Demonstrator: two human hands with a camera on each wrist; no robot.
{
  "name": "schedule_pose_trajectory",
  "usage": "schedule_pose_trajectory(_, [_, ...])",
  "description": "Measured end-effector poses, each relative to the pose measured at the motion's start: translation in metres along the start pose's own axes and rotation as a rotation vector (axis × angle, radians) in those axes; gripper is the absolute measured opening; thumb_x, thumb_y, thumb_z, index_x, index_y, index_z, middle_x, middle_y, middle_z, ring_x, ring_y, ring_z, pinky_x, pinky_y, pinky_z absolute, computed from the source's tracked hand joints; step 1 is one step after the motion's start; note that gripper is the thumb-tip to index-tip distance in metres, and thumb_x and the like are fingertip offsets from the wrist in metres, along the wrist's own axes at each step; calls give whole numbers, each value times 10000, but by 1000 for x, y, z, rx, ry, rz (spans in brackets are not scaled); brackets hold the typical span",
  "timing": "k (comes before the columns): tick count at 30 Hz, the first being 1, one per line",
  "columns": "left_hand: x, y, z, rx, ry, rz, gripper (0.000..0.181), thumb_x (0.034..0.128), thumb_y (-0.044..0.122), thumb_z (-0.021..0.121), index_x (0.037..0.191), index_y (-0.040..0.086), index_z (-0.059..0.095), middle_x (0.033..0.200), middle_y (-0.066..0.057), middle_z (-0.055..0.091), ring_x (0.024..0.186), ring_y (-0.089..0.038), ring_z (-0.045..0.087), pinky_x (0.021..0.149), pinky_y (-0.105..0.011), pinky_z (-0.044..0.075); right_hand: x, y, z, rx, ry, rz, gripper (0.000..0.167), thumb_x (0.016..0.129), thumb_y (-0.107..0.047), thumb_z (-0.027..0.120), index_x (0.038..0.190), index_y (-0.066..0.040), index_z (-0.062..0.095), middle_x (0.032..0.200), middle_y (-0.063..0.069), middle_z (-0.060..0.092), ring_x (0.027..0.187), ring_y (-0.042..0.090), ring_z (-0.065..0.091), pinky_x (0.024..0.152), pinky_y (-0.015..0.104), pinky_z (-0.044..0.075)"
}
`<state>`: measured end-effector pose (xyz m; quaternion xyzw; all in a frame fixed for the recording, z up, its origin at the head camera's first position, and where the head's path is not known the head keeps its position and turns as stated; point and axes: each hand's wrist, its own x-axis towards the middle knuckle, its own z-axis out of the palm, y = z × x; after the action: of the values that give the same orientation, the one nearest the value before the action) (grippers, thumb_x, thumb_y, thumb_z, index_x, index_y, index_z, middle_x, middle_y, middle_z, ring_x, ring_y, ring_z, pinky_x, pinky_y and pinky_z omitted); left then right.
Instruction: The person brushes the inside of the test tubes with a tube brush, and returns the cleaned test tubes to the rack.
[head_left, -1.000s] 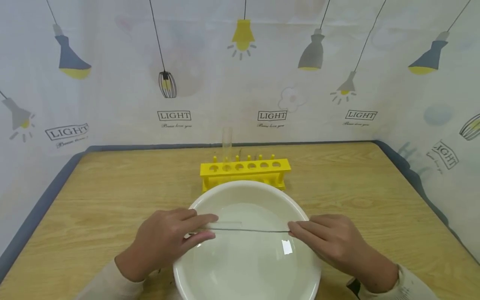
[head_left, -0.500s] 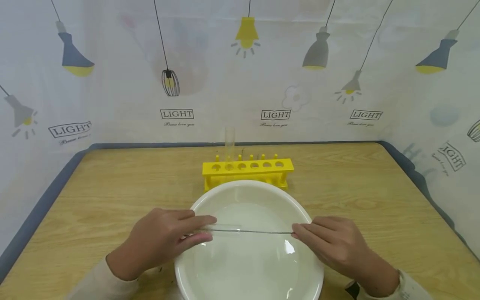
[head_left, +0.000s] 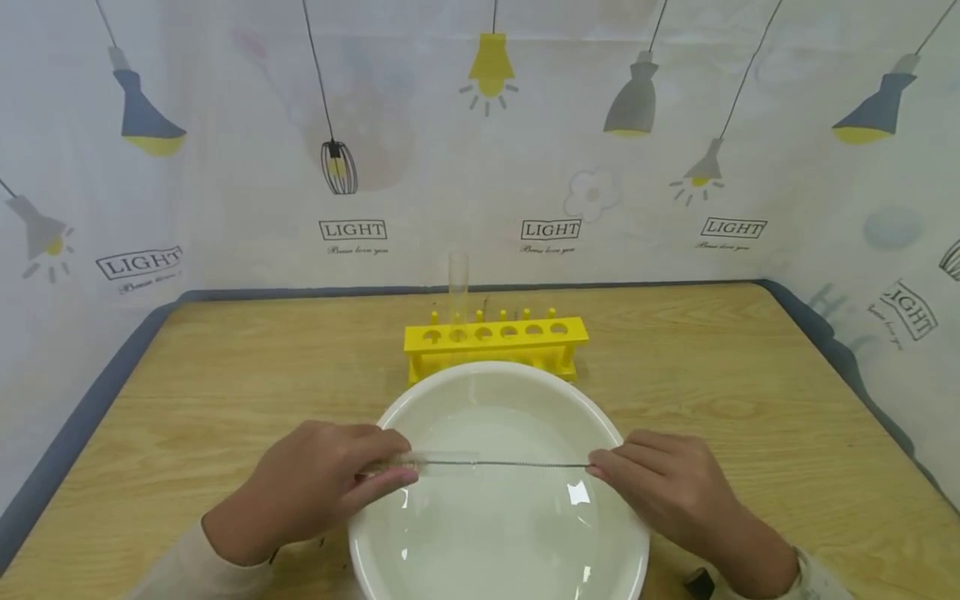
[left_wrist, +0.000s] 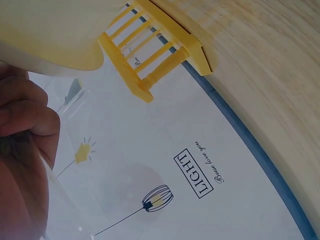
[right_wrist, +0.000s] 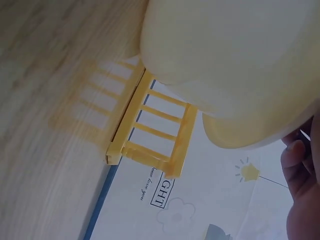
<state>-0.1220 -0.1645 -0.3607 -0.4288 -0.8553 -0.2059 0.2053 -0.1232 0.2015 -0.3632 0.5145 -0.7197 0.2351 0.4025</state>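
My left hand point(head_left: 315, 479) holds a clear test tube point(head_left: 453, 457) lying level above the left part of a white basin point(head_left: 363, 542). Inside the tube is a test tube brush point(head_left: 532, 464), its pale bristles showing by the left fingertips. The brush's thin twisted wire runs out of the tube's mouth to the right, where my right hand point(head_left: 675, 492) pinches it over the basin's right rim. The fingers cover the tube's left end. In the left wrist view the left hand point(left_wrist: 25, 110) is curled; the right hand point(right_wrist: 302, 175) shows partly at the right wrist view's edge.
Behind the basin stands a yellow test tube rack point(head_left: 495, 335) with another clear tube point(head_left: 458, 287) upright in it. The basin seems to hold water. A small dark object point(head_left: 699, 582) lies by the right wrist. Printed cloth point(head_left: 442, 192) encloses the wooden table point(head_left: 247, 358).
The hands have drawn slightly apart, the right hand shifting right with the wire. The left fingers have shifted left, and the bristles now show beside their tips.
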Motion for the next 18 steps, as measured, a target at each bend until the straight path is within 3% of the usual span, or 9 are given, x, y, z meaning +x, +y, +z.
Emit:
schedule_pose_trajectory(6, [0, 2, -3, 35, -38, -41, 192, 968, 438, 635, 886, 265, 635, 695, 208, 527, 573, 103, 380, 516, -81, 333, 0, 2, -3, 50, -21, 22, 297, 1027, -170, 576, 816, -32, 733, 637, -22, 648, 541, 67, 529, 489, 140, 457])
schedule_pose_trajectory(13, [0, 3, -4, 27, -96, -103, 168, 945, 419, 672, 860, 287, 613, 653, 229, 439, 554, 101, 330, 508, -74, 288, -1, 4, -9, -25, -20, 22, 323, 1030, -208, 577, 817, -43, 755, 634, -18, 662, 531, 83, 533, 477, 160, 463])
schedule_pose_trajectory(18, [1, 2, -3, 29, -89, -106, 172, 946, 419, 672, 854, 286, 612, 648, 230, 428, 552, 96, 332, 509, -78, 291, -4, 8, -9, -39, -15, 31, 328, 1025, -220, 586, 813, -43, 762, 648, -1, 680, 532, 98, 542, 476, 173, 468])
